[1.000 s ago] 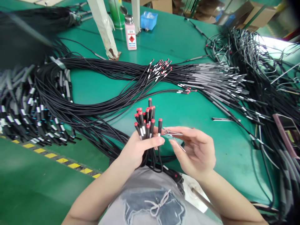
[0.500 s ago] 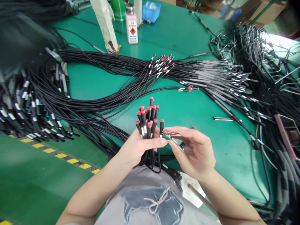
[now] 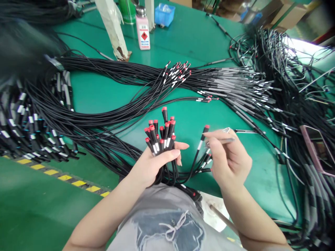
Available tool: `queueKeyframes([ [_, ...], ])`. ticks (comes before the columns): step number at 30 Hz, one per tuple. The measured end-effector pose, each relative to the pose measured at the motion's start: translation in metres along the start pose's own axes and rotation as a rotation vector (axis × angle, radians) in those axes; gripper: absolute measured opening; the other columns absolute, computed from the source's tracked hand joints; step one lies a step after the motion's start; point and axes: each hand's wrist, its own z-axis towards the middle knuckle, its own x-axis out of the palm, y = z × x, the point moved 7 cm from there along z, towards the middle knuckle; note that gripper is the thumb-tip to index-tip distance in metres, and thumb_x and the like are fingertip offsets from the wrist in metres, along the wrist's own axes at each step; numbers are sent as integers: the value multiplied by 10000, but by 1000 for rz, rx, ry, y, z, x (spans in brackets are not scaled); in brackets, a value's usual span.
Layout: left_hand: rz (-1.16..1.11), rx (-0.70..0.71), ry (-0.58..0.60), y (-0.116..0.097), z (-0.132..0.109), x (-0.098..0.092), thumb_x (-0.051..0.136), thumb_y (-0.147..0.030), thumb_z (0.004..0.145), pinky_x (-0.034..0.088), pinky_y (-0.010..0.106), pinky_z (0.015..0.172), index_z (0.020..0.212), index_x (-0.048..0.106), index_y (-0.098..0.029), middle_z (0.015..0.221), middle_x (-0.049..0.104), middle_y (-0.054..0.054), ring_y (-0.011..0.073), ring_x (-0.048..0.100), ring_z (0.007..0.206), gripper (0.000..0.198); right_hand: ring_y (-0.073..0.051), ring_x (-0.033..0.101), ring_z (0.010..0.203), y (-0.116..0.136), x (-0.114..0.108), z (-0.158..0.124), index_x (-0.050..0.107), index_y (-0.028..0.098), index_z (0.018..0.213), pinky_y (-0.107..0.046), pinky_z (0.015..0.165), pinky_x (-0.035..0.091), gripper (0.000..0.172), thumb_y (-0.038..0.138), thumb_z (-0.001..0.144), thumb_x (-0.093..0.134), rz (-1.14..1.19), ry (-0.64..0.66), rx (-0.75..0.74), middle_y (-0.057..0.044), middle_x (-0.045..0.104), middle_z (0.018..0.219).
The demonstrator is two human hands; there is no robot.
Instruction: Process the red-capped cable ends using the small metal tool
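Head cam: my only feed out here; both hands in view at near edge of bench.
L hand point(image 3: 153, 164): closed round black cable bundle point(image 3: 166, 130), thumb across front, forefinger out to R. Red caps up, ends fanned at uneven heights above fist, cables looping below.
R hand point(image 3: 232, 158): narrow, half-curled; slim metal tool point(image 3: 228, 140) btwn thumb & fingers, poss. tweezers or snips, too blurred to tell.
Single cable point(image 3: 205, 131): red-capped, tilted, apart from bundle; end at R forefinger tip. Pinched or just touched, can't tell.
Handling: plug ends prob. light & stiff, cable springy; smooth jackets may slide in the fist. I'd grip the black barrel just under the cap, near white label; bend behind it looks the weak spot.
Labelled ends point(image 3: 206, 161): a few, under R hand, near bench edge.
Bench point(image 3: 193, 43): green, flat, slight sheen. Red-tipped ends point(image 3: 178, 73) mid-bench, grey-sleeved cables point(image 3: 230, 85) to R, thick cable coil point(image 3: 31, 122) at L.
Bench R: second metal tool point(image 3: 246, 131) beside cables; pink-edged phone point(image 3: 319, 150) by dark cable heap.
Far side: pink bottle point(image 3: 143, 31) w/ flame label, white post point(image 3: 112, 28), blue bin point(image 3: 164, 15).
Floor: green, yellow-black tape point(image 3: 65, 177) at L.
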Motion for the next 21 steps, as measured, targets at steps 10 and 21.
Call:
queueKeyframes([
  [10, -110, 34, -193, 5, 2, -11, 837, -282, 710, 521, 260, 817, 777, 771, -212, 835, 755, 4, 154, 677, 827, 117, -133, 475, 688, 7, 42, -7, 520, 188, 743, -290, 661, 407, 196, 136, 920, 587, 0, 515, -41, 7, 548, 701],
  [21, -297, -26, -183, 2, 2, -7, 870, -197, 654, 564, 230, 627, 835, 782, -193, 690, 749, 2, 136, 684, 626, 202, -132, 456, 669, 14, 45, -9, 535, 179, 703, -274, 596, 405, 210, 148, 908, 567, 34, 657, -78, 7, 507, 664],
])
